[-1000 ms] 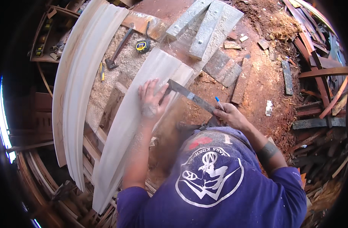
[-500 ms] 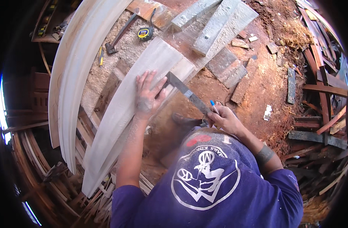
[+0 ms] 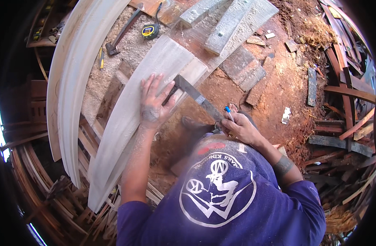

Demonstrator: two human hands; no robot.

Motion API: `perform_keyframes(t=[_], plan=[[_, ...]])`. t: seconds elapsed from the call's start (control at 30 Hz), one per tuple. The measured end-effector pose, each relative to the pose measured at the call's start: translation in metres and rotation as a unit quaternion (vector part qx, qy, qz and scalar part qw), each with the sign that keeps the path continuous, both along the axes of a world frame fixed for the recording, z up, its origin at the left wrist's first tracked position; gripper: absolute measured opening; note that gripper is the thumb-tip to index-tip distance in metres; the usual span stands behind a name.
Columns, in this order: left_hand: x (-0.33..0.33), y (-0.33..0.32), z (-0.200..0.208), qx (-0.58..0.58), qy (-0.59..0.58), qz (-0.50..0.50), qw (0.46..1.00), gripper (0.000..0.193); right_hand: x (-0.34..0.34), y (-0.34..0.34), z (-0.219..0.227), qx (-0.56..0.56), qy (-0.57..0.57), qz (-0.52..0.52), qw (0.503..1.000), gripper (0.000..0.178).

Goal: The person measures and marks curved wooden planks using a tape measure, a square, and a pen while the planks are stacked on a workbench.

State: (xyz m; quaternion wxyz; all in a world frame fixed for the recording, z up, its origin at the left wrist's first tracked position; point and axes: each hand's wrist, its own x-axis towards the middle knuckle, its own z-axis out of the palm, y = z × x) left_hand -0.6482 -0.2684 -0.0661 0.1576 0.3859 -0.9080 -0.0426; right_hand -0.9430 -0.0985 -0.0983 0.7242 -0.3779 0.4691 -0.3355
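A pale, dusty curved board (image 3: 126, 110) runs from near my left forearm up to the middle. My left hand (image 3: 155, 100) lies on it with the fingers spread. An L-shaped metal square (image 3: 192, 93) rests its corner on the board's right side, its short dark arm passing between my left thumb and forefinger. My right hand (image 3: 237, 126) is closed around the far end of the square's long arm. A blue-capped pen (image 3: 228, 111) sticks up from between the same fingers.
Beyond the board lie a tape measure (image 3: 150, 30), a hammer (image 3: 123, 33) and a yellow-handled tool (image 3: 101, 58). Long curved boards (image 3: 69, 94) stand at the left. Dusty planks (image 3: 229, 26) sit at the top. Scrap wood (image 3: 344, 139) is heaped at the right.
The square's short arm shows more now between my left thumb and forefinger. My right hand keeps hold of the long arm and pen. The whole view has shifted slightly.
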Motion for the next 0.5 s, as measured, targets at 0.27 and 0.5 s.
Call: perform_keyframes(t=[0.27,0.5], plan=[[-0.005,0.002,0.006,0.009,-0.008,0.012,1.000,0.041,0.002,-0.002,-0.004,0.027,-0.022,-0.008,0.999,0.032],[-0.002,0.002,0.005,-0.006,-0.006,0.009,1.000,0.041,0.005,-0.006,0.011,0.031,-0.027,-0.025,0.999,0.030]])
